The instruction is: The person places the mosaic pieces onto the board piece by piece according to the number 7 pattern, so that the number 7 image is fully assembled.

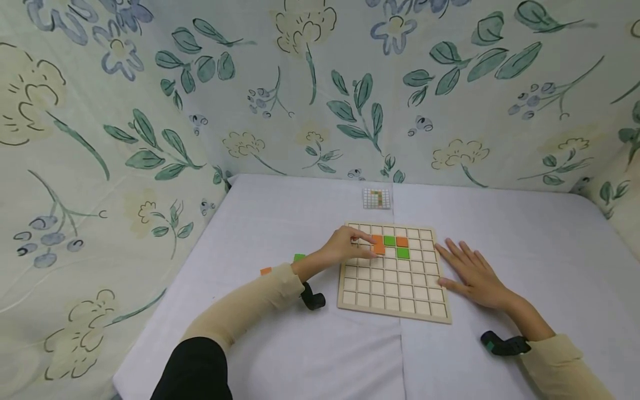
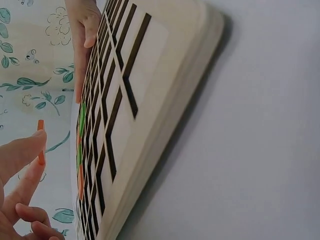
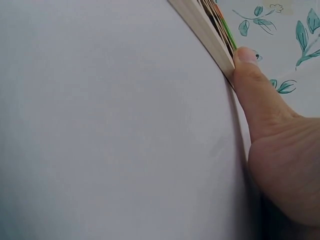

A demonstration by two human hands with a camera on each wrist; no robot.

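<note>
My left hand (image 1: pixel 345 246) pinches an orange square tile (image 1: pixel 379 249) between thumb and finger. In the left wrist view the tile (image 2: pixel 41 150) shows edge-on, a little above the surface of the wooden grid board (image 1: pixel 392 300). Near the board's far side, green tiles (image 1: pixel 403 253) and orange tiles (image 1: pixel 402 241) lie in its squares. One orange tile is partly covered by the held one. My right hand (image 1: pixel 477 280) lies with straight, spread fingers along the board's right edge. Its thumb (image 3: pixel 255 85) touches that edge in the right wrist view.
Behind the board lies a small card (image 1: pixel 376 198) with a coloured grid pattern. A loose green tile (image 1: pixel 299 257) and an orange tile (image 1: pixel 266 271) are beside my left forearm, partly hidden. Floral cloth (image 1: pixel 310 128) hangs behind the white-covered table (image 1: pixel 280 211).
</note>
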